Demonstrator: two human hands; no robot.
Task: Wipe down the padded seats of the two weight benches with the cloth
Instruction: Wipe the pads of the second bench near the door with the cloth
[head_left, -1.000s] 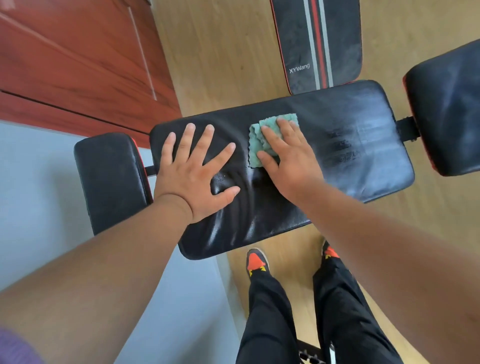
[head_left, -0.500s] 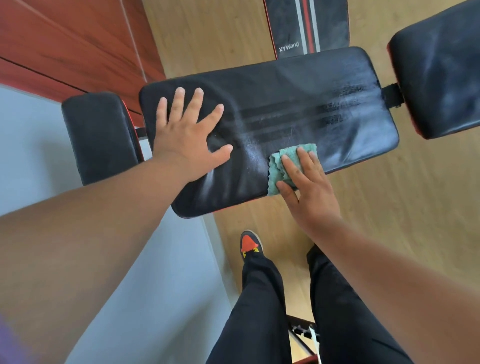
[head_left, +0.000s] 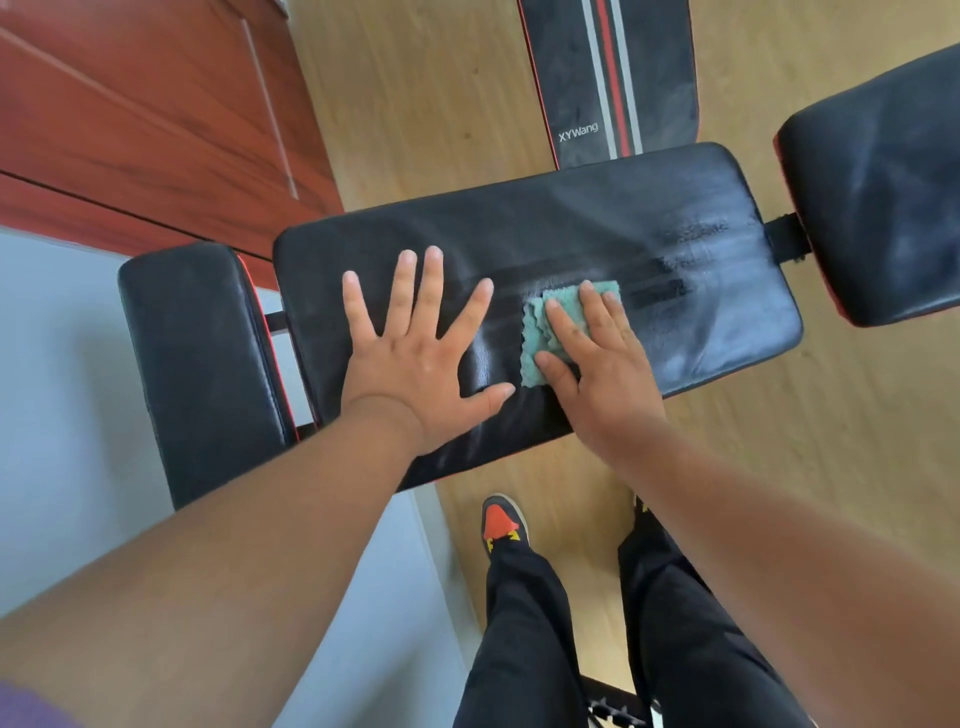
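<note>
From the head camera, your right hand (head_left: 597, 364) lies flat on the small green cloth with wavy edges (head_left: 540, 332). Its grip is not curled shut; the fingers just press the cloth down onto the long black padded seat (head_left: 519, 234). The cloth sits near the middle of that seat, just beside your left hand (head_left: 415, 358). The left hand is spread wide and flat on the pad, holding nothing.

Keep the left hand pushing down so the seat does not wobble. Slide the cloth in long straight lines from one end to the other. I think the far right part still needs work, since it looks dull and streaky there. Press with your whole palm, not just fingertips, so the cloth does not bunch up.

The striped black pad with white and red lines (head_left: 623, 73) lies farther off on the wooden floor (head_left: 415, 104). It looks dusty too.
</note>
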